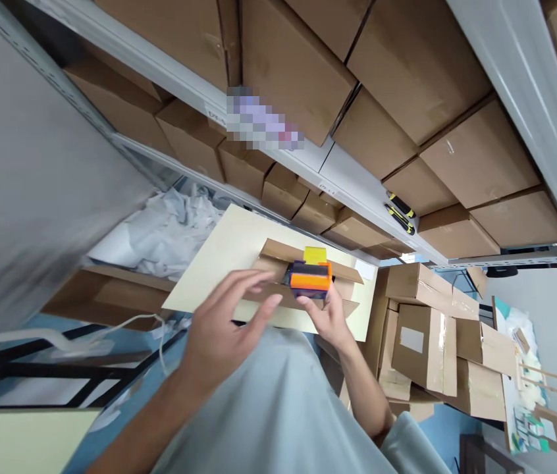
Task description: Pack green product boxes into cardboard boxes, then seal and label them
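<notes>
My right hand (328, 316) grips a small orange and dark purple device (311, 280) that looks like a tape dispenser, fingers and thumb around its lower right side. A yellow piece (315, 254) shows at its far edge; whether it belongs to the device I cannot tell. My left hand (232, 322) is open, its fingers stretched toward the dispenser's left end and apart from its body. Below both hands, a cardboard box (352, 307) with raised flaps lies on the pale yellow tabletop (219, 253). The dispenser hides the box's middle.
Shelves of brown cartons (303, 72) rise beyond the table. Two utility knives (400, 212) lie on the shelf ledge. Crumpled white paper (170, 227) and an open carton (105, 299) are at left. Stacked boxes (424, 345) stand at right. A white cable (160, 336) hangs near my left arm.
</notes>
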Demonstrator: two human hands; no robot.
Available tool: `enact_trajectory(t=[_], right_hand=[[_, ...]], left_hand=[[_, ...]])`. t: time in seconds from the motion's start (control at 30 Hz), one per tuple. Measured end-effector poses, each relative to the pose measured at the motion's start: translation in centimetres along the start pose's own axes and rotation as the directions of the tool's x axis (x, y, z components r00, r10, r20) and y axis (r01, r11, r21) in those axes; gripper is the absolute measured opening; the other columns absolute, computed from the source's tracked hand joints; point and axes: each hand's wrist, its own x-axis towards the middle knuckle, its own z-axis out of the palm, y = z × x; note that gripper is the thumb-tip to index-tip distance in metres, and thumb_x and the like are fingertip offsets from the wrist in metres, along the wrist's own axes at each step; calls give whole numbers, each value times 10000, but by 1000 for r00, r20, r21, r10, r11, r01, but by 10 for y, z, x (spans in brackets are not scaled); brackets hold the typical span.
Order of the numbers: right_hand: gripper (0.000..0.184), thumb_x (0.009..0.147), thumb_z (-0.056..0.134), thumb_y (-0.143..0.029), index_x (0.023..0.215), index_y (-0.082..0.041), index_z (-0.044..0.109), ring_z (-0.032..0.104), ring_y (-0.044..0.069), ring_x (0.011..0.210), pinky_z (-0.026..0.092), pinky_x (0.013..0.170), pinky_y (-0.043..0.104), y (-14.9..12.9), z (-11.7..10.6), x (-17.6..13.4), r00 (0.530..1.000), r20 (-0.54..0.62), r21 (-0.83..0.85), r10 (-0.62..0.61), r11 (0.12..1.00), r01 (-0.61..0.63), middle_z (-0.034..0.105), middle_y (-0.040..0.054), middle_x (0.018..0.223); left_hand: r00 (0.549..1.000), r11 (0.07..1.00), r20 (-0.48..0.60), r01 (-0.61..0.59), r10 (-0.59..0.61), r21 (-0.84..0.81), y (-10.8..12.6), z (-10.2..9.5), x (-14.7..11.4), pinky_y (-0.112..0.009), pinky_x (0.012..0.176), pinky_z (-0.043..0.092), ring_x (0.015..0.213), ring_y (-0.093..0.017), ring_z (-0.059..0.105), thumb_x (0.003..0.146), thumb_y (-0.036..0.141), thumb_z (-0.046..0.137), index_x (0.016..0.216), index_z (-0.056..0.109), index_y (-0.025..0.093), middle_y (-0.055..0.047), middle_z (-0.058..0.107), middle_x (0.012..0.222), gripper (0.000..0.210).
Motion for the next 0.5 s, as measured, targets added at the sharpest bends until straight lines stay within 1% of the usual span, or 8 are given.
enact_trajectory(t=[0.07,0.1,0.2,0.23,0.3,0.37,0.43,0.5], right_hand=[[416,1040,737,-599,1245,-239,700,722,269,1048,616,960,388,-3,-5,-3,997,63,-134,-54,989,62,761,104,1149],[355,1055,726,-554,1219,-241,693,708,269,1028,608,949,393,-5,-8,-4,992,92,-205,-90,973,107,748,103,1123],[168,1071,689,-409,1080,-246,652,652,256,928,580,920,407,-10,-16,-6,960,177,-372,-216,889,269,698,73,994],[133,1069,675,-372,1052,-247,633,636,252,904,574,913,411,-12,-18,-7,945,205,-402,-256,858,320,681,62,959],[91,1065,649,-332,1053,-248,615,629,256,893,571,913,429,-14,-22,-7,915,253,-444,-315,803,399,671,56,936],[86,1065,632,-325,1099,-247,619,644,270,910,574,930,458,-16,-25,-8,897,292,-489,-332,754,439,686,67,949],[101,1069,617,-320,1137,-246,625,668,285,940,580,957,490,-18,-26,-8,891,324,-533,-318,717,449,706,81,968],[98,1078,605,-322,1134,-244,625,689,295,966,587,989,515,-18,-27,-10,886,352,-557,-301,694,456,722,92,976]], left_hand=[[999,1000,-43,18,-18,-2,8,-17,11,-330,932,644,938,-192,759,1067,332,669,1290,748,282,-44,781,1231,242],[999,1000,-37,16,-17,-8,11,-23,17,-333,935,646,936,-190,754,1064,340,674,1292,751,287,-42,775,1246,247],[999,998,46,-19,22,-60,13,-36,30,-333,932,648,970,-194,754,1056,373,692,1254,775,293,-29,781,1202,230],[996,996,74,-35,41,-81,12,-38,32,-336,948,645,992,-197,757,1055,376,695,1220,785,297,-18,788,1165,204],[991,991,111,-62,75,-116,8,-41,33,-346,981,632,1008,-199,759,1053,374,701,1134,796,316,9,798,1083,137],[988,989,126,-70,87,-131,4,-44,31,-350,969,619,970,-198,756,1055,366,698,1050,786,343,33,800,1018,92],[987,988,134,-76,94,-136,1,-46,27,-346,909,610,910,-199,746,1066,366,680,991,771,360,46,796,964,118],[985,988,136,-91,108,-126,-2,-49,23,-339,866,602,874,-201,738,1078,366,657,964,762,359,47,795,934,155]])
